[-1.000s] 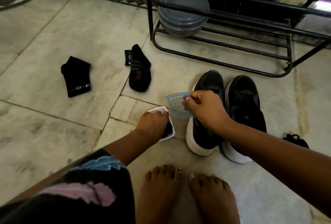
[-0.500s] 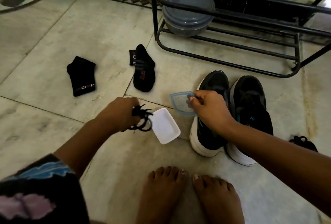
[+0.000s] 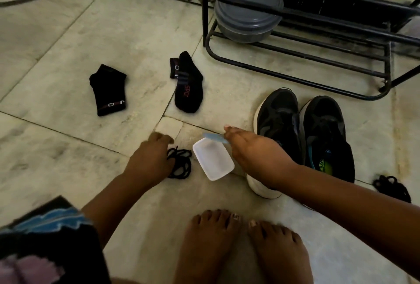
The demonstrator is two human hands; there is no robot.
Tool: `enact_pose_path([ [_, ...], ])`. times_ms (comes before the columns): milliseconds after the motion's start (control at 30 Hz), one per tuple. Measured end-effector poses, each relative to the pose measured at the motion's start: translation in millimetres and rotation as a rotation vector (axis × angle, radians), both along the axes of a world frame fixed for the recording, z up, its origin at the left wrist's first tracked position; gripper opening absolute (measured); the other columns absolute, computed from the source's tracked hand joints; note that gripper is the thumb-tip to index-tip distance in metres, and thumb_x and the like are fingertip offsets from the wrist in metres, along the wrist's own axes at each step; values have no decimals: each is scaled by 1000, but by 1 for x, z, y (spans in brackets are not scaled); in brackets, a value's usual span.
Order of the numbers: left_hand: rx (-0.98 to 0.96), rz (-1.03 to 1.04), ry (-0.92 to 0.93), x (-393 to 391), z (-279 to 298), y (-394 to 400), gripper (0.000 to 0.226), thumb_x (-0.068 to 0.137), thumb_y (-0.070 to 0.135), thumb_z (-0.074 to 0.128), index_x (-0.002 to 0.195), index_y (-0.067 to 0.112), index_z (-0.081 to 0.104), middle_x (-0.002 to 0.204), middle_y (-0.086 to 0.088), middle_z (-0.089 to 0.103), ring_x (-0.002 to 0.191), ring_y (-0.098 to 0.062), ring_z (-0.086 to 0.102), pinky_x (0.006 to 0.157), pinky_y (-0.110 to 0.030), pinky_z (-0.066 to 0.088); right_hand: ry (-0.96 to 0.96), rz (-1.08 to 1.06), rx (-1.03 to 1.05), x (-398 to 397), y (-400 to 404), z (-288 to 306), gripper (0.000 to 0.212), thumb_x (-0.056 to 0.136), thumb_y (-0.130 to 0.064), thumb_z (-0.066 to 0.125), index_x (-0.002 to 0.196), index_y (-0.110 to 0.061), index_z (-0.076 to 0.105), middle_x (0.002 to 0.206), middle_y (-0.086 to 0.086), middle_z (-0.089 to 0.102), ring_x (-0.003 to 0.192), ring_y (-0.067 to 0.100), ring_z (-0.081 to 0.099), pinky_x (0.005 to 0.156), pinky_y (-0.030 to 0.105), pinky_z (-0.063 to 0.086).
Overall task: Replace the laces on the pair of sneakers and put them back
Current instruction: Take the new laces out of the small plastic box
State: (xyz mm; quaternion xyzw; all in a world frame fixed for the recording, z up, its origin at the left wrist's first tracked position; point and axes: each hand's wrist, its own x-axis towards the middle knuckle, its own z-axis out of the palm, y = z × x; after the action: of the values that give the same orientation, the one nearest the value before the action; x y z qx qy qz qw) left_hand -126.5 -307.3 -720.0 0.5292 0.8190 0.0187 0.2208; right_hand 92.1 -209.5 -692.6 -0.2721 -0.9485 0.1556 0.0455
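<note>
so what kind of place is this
Probably a home entryway or shoe corner: a stone tile floor, a black metal shoe rack against the wall, and sneakers and socks lying on the floor beside it.

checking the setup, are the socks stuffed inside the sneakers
No, both black socks lie flat on the floor, left of and apart from the sneakers.
</note>
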Motion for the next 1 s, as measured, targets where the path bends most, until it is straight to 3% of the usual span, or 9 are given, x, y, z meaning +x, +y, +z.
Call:
enact_pose_path([
  [100, 291, 133, -123, 29, 14, -12, 21, 87, 6, 55, 105, 13, 61, 107, -2, 58, 93, -19, 58, 73, -27, 46, -43, 124, 109, 6, -2, -10, 60, 53, -1, 87, 109, 5, 66, 110, 23, 67, 96, 31, 69, 72, 39, 57],
  [200, 197, 275, -352, 55, 9, -18, 3, 91, 18, 56, 94, 19, 57, 87, 9, 60, 76, -3, 57, 63, -9, 41, -144, 232, 99, 7, -11, -19, 64, 53, -7, 89, 112, 4, 66, 113, 23, 66, 99, 31, 67, 73, 40, 57],
  [333, 136, 524, -646, 63, -4, -9, 20, 91, 27, 60, 96, 8, 62, 82, -4, 68, 71, -19, 69, 72, -40, 59, -208, 292, 97, 4, -15, -26, 65, 52, -7, 90, 111, 2, 67, 113, 22, 66, 103, 33, 66, 78, 39, 55],
  [433, 101, 637, -761, 68, -7, -2, 30, 91, 27, 62, 108, 2, 59, 87, -9, 67, 65, -20, 70, 61, -33, 59, -302, 314, 64, 0, -16, -25, 65, 57, -1, 86, 116, 6, 62, 117, 27, 62, 107, 39, 62, 82, 44, 53],
  [533, 72, 686, -792, 73, -9, 2, 31, 90, 26, 63, 111, 5, 53, 95, -10, 65, 66, -21, 70, 61, -33, 59, -410, 376, 86, -4, -21, -25, 58, 91, 0, 51, 144, 4, 26, 151, 28, 23, 140, 39, 25, 112, 43, 26],
  [600, 73, 692, -793, 77, -11, 2, 27, 90, 22, 62, 110, 9, 49, 97, -10, 63, 69, -22, 70, 64, -37, 60, -473, 385, 29, -5, -23, -23, 56, 99, -2, 34, 149, -1, 10, 157, 22, 4, 146, 34, 5, 117, 41, 12],
  [667, 91, 683, -798, 79, -12, 0, 26, 91, 17, 61, 113, 11, 48, 96, -9, 62, 69, -22, 70, 63, -36, 59, -486, 376, -4, -8, -24, -22, 57, 99, -3, 34, 150, -5, 9, 158, 17, 1, 146, 30, 2, 117, 39, 13],
  [867, 84, 708, -830, 79, -14, 1, 21, 91, 13, 60, 106, 14, 46, 94, -12, 63, 68, -21, 70, 57, -32, 59, -406, 72, -147, -21, -3, -16, 60, 97, -18, 46, 149, -9, 19, 157, 13, 14, 144, 25, 14, 115, 32, 16],
  [1000, 79, 748, -858, 80, -15, 2, 23, 89, 11, 62, 107, 13, 47, 96, -14, 64, 73, -23, 69, 60, -36, 59, -421, -107, -280, -26, 5, -15, 52, 93, -24, 54, 138, -4, 35, 134, 17, 48, 120, 29, 49, 95, 34, 40],
])
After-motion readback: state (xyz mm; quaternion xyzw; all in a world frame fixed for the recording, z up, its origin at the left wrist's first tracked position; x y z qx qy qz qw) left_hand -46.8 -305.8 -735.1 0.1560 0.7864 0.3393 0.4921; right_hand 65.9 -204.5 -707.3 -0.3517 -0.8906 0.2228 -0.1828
